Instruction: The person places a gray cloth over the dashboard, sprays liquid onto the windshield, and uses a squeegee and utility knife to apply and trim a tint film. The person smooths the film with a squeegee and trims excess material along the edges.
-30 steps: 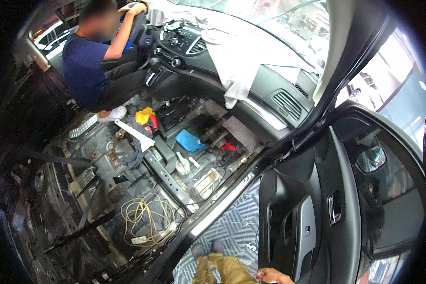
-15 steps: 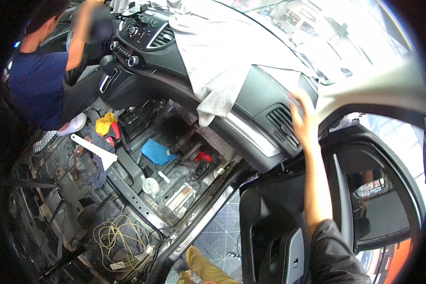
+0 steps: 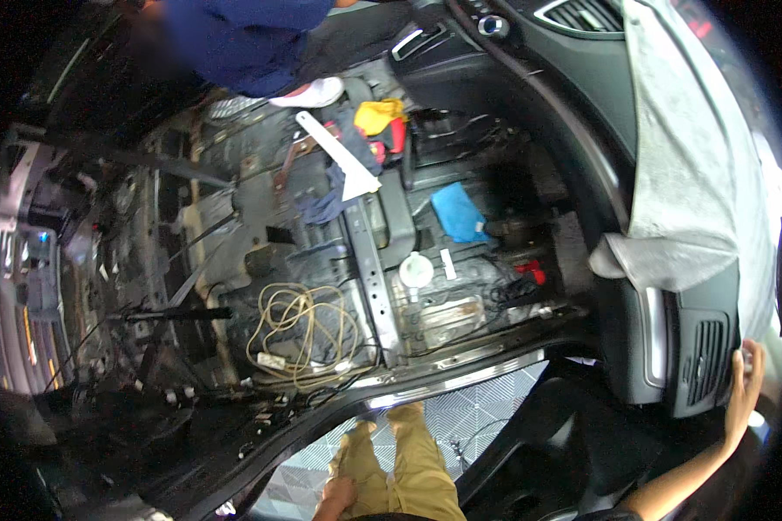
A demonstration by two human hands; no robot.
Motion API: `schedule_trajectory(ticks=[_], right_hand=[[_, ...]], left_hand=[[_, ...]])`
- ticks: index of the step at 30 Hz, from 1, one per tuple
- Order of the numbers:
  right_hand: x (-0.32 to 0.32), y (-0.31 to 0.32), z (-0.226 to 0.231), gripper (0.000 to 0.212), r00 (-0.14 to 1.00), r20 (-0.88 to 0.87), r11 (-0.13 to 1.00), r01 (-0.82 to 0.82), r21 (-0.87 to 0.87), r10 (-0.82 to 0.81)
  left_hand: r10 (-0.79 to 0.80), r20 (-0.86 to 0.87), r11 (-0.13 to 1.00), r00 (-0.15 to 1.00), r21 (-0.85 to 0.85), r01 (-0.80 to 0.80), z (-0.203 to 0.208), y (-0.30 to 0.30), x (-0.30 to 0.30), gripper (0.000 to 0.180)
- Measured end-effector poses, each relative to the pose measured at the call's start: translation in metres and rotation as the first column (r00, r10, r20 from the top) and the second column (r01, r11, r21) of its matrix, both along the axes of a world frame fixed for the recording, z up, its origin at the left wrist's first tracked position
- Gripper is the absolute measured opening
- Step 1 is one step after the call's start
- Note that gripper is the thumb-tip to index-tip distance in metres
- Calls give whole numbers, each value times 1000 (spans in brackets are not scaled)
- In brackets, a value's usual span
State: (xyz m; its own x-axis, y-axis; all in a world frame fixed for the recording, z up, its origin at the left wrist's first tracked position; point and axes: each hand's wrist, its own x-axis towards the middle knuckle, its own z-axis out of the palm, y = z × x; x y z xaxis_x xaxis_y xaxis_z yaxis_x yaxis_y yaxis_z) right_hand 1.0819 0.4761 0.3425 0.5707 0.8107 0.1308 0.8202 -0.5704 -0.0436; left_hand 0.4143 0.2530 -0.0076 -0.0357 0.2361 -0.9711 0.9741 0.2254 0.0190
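My right hand (image 3: 744,386) rests against the outer end of the dashboard (image 3: 630,343), just beside its black air vent (image 3: 706,369). Its thumb and fingers are stretched and apart, with no loose item seen in them. A grey cloth (image 3: 682,200) drapes over the dashboard above the vent. Low in the picture, my left hand (image 3: 337,495) lies against the thigh of my tan trousers (image 3: 369,464). Its fingers are too indistinct to read.
The stripped car floor holds a coiled beige cable (image 3: 308,326), a white scraper-like tool (image 3: 343,161), a blue cloth (image 3: 459,213), a yellow cloth (image 3: 379,115) and a round white container (image 3: 416,271). A co-worker in a navy shirt (image 3: 243,43) is across the cabin. The door sill (image 3: 460,375) lies before me.
The view has swung left and down, bringing my legs and left hand into sight. My right hand stays by the vent, now at the right edge. The co-worker appears nearer the top.
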Motion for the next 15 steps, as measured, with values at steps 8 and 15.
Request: schedule_trajectory(ticks=[8,15], right_hand=[[-2,28,-36,49,966,133,948,-247,200,223],[15,24,-42,49,960,149,942,-264,206,237]], left_hand=[[-96,498,995,862,28,95,71,38,67,25],[344,610,725,714,311,-614,131,101,92,19]])
